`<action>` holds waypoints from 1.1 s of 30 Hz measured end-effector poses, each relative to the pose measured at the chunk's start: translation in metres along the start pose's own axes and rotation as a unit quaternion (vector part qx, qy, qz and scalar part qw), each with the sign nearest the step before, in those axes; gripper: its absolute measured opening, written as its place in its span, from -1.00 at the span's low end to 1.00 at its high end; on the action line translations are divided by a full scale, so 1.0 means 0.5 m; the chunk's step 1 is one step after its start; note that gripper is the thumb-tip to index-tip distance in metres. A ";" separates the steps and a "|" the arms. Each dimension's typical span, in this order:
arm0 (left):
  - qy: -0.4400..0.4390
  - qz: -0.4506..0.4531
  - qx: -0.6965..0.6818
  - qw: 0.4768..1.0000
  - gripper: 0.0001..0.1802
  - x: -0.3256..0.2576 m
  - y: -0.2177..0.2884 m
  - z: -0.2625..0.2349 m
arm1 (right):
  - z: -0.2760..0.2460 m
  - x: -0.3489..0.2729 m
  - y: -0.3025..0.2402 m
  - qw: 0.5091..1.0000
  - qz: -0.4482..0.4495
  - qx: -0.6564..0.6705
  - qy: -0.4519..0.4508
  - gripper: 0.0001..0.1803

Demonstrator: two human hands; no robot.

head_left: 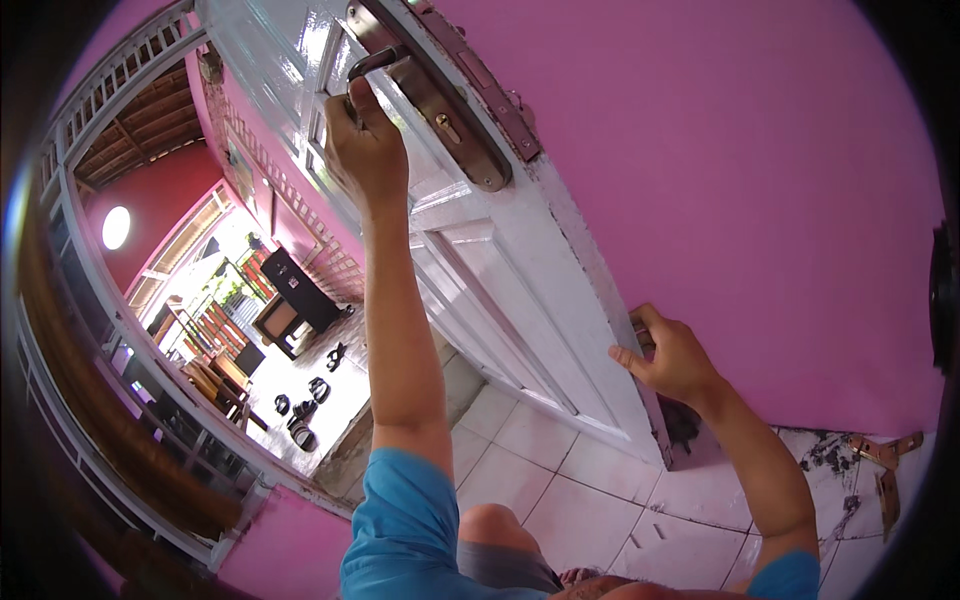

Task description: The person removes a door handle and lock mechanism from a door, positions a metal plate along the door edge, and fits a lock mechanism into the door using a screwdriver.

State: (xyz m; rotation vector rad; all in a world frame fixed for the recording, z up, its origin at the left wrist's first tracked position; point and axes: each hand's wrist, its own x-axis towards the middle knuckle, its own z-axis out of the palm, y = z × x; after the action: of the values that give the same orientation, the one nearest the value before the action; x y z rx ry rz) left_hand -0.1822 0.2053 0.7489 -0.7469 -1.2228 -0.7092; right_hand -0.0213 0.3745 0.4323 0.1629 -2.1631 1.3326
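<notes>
A white panelled door (490, 290) stands ajar, tilted across the view. It carries a brown metal lock plate (440, 115) with a keyhole cylinder and a dark lever handle (380, 62). My left hand (370, 150) is closed at the lever's end, thumb up against it; its other fingertips are hidden. Lower down, my right hand (675, 355) grips the door's free edge (615, 330), thumb on the near side and fingers behind. A metal lock strip (480, 85) runs along the upper edge, where paint is chipped.
Pink wall (760, 200) rises behind the door. Brown metal plates (880, 455) and dark debris (830, 455) lie on the white floor tiles (610, 470). Through the doorway at left are several sandals (300, 430) and a dark cabinet (300, 290). A white window frame (130, 330) borders the opening.
</notes>
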 end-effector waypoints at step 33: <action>-0.009 -0.222 -0.169 0.960 -0.17 0.027 -0.014 -0.240 | 0.114 -0.079 -0.114 0.984 -0.156 -0.041 -0.078 -0.47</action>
State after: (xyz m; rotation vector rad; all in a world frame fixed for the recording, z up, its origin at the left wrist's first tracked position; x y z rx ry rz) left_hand -0.1187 0.1023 0.7421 -0.7628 -1.3178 -1.3083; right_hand 0.0099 0.2906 0.4368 0.5668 -2.2055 1.0802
